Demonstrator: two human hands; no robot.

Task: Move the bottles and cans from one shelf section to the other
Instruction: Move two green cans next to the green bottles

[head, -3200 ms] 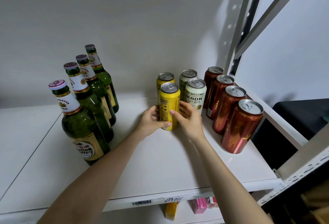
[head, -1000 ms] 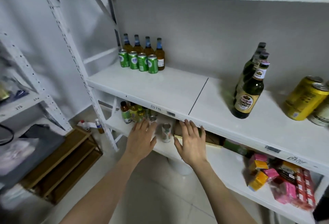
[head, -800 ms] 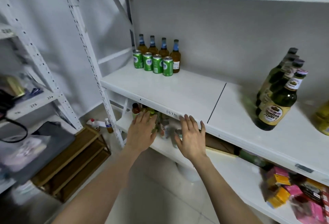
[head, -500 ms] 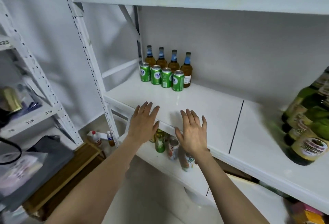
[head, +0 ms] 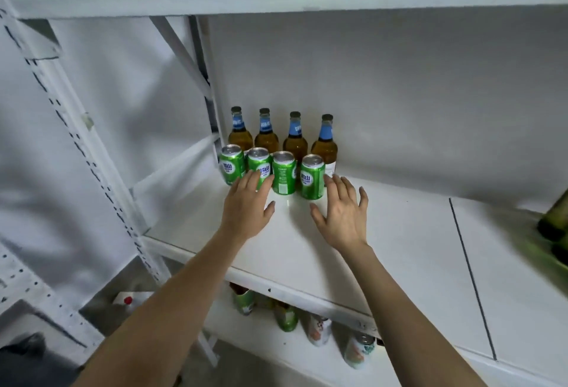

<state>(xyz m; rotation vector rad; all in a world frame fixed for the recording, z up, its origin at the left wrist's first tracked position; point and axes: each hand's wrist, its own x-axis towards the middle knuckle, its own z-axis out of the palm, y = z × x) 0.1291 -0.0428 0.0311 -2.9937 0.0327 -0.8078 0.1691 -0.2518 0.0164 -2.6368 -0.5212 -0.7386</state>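
4 green cans (head: pixel 284 173) stand upright in a row at the back left of the white shelf (head: pixel 399 233), tops up, long axes vertical. Just behind them, 4 amber bottles (head: pixel 295 137) stand in a row, necks up. The left hand (head: pixel 247 205), fingers straight, overlaps can 2. The right hand (head: pixel 344 214), fingers spread, is beside can 4. Both hands hold nothing.

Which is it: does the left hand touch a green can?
Cannot tell. Head view: the left hand overlaps the second green can; no contact or gap shows plainly.
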